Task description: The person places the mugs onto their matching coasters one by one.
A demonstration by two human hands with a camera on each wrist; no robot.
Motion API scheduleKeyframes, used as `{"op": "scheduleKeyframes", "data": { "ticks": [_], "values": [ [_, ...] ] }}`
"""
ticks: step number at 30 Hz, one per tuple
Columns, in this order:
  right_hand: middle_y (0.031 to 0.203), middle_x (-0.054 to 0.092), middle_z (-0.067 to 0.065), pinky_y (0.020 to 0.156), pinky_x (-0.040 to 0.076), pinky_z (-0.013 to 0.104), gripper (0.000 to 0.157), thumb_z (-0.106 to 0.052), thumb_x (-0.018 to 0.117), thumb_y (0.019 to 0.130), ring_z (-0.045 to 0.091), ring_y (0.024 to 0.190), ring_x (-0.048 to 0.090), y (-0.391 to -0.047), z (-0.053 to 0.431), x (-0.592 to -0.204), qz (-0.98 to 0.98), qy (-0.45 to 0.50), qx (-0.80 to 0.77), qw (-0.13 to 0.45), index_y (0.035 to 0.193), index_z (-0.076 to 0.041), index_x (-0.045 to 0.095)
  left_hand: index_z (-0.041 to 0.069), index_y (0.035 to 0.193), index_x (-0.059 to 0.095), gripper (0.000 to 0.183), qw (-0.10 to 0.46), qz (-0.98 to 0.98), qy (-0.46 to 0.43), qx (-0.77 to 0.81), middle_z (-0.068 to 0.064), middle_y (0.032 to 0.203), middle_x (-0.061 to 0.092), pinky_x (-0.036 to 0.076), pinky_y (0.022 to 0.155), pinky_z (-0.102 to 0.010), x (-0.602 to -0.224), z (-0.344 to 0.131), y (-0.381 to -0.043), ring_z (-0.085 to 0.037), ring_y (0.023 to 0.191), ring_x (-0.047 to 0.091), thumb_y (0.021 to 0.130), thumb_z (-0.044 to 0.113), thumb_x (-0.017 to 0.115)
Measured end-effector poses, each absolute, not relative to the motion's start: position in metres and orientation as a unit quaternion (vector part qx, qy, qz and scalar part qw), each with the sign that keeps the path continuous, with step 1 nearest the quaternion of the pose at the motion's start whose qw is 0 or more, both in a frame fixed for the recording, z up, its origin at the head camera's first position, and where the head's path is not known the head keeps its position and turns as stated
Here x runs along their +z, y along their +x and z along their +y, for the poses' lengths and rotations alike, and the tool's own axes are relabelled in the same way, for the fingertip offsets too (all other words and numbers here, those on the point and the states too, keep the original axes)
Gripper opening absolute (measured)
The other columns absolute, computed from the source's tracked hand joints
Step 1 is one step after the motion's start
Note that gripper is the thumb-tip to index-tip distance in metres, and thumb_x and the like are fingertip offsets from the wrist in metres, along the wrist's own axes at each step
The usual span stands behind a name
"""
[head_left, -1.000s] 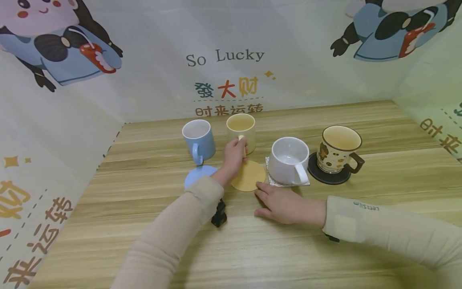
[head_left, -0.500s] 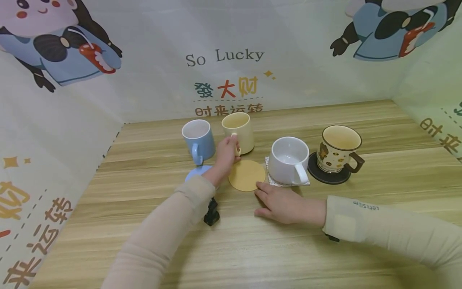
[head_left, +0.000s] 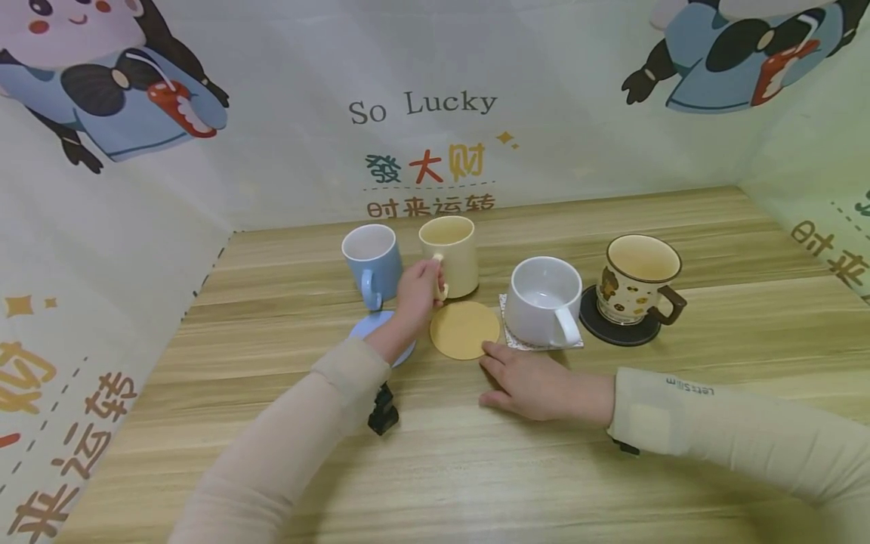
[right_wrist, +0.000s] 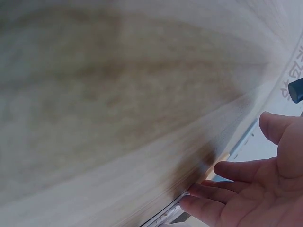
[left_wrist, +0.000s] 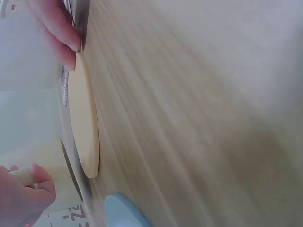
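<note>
My left hand (head_left: 414,295) pinches the handle of a pale yellow mug (head_left: 461,261). That mug stands upright just behind a round yellow coaster (head_left: 465,331); whether its base touches the table I cannot tell. In the left wrist view, fingers and thumb (left_wrist: 40,177) close round the handle. My right hand (head_left: 526,384) lies with its fingers extended, the fingertips at the coaster's right front edge. To the left, a blue mug (head_left: 382,272) sits behind a round blue coaster (head_left: 401,351), which my left wrist partly covers.
A white mug (head_left: 533,313) stands on a square patterned coaster (head_left: 508,338) just right of the yellow coaster. Farther right, a brown-handled patterned mug (head_left: 620,296) stands on a black round coaster (head_left: 598,329). A printed cloth backdrop (head_left: 564,151) borders the wooden table (head_left: 476,483).
My left hand has drawn the yellow mug a little to the left, and more of the yellow coaster shows. The right hand has kept its place.
</note>
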State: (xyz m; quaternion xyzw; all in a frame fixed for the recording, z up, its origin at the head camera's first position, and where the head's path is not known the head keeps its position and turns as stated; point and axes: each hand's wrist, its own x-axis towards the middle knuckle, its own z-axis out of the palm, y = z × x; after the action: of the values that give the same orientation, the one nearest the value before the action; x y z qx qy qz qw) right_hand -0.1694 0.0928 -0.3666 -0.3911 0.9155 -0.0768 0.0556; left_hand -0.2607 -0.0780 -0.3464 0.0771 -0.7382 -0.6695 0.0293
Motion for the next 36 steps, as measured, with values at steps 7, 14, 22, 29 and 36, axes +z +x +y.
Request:
{"op": "scheduleKeyframes", "data": {
  "ticks": [7, 14, 22, 29, 36],
  "values": [
    [0.135, 0.041, 0.028, 0.1, 0.037, 0.044, 0.058, -0.035, 0.054, 0.091, 0.037, 0.124, 0.042, -0.169, 0.093, -0.367, 0.915, -0.392, -0.078, 0.058, 0.126, 0.011, 0.047, -0.002, 0.082, 0.053, 0.025, 0.023, -0.741, 0.061, -0.669, 0.0, 0.066, 0.047, 0.036, 0.045, -0.017, -0.344, -0.082, -0.25, -0.008, 0.053, 0.042, 0.096, 0.016, 0.044],
    [0.136, 0.039, 0.028, 0.102, 0.035, 0.044, 0.059, -0.035, 0.053, 0.092, 0.037, 0.126, 0.039, -0.17, 0.094, -0.366, 0.915, -0.389, -0.08, 0.073, 0.128, 0.011, 0.045, -0.002, 0.084, 0.053, 0.026, -0.013, -0.728, 0.055, -0.683, -0.002, 0.07, 0.047, 0.037, 0.047, -0.017, -0.341, -0.085, -0.238, -0.009, 0.059, 0.043, 0.097, 0.016, 0.041],
    [0.137, 0.037, 0.028, 0.103, 0.034, 0.044, 0.06, -0.035, 0.052, 0.092, 0.037, 0.127, 0.038, -0.17, 0.093, -0.365, 0.915, -0.386, -0.085, 0.083, 0.129, 0.011, 0.044, -0.003, 0.082, 0.052, 0.027, -0.022, -0.731, 0.043, -0.68, -0.003, 0.07, 0.047, 0.037, 0.048, -0.018, -0.343, -0.087, -0.23, -0.009, 0.059, 0.042, 0.098, 0.015, 0.04],
    [0.138, 0.037, 0.028, 0.103, 0.034, 0.044, 0.059, -0.035, 0.052, 0.092, 0.037, 0.127, 0.038, -0.17, 0.094, -0.365, 0.916, -0.382, -0.089, 0.086, 0.128, 0.011, 0.044, -0.002, 0.079, 0.052, 0.027, -0.019, -0.737, 0.04, -0.674, -0.002, 0.069, 0.048, 0.037, 0.051, -0.02, -0.346, -0.089, -0.222, -0.01, 0.061, 0.043, 0.097, 0.015, 0.041],
    [0.137, 0.037, 0.029, 0.102, 0.034, 0.045, 0.059, -0.035, 0.052, 0.092, 0.038, 0.127, 0.038, -0.171, 0.094, -0.365, 0.916, -0.379, -0.096, 0.089, 0.128, 0.011, 0.044, -0.001, 0.077, 0.051, 0.027, -0.023, -0.736, 0.03, -0.676, -0.002, 0.068, 0.047, 0.036, 0.051, -0.02, -0.346, -0.09, -0.214, -0.011, 0.06, 0.042, 0.097, 0.014, 0.04]
  ]
}}
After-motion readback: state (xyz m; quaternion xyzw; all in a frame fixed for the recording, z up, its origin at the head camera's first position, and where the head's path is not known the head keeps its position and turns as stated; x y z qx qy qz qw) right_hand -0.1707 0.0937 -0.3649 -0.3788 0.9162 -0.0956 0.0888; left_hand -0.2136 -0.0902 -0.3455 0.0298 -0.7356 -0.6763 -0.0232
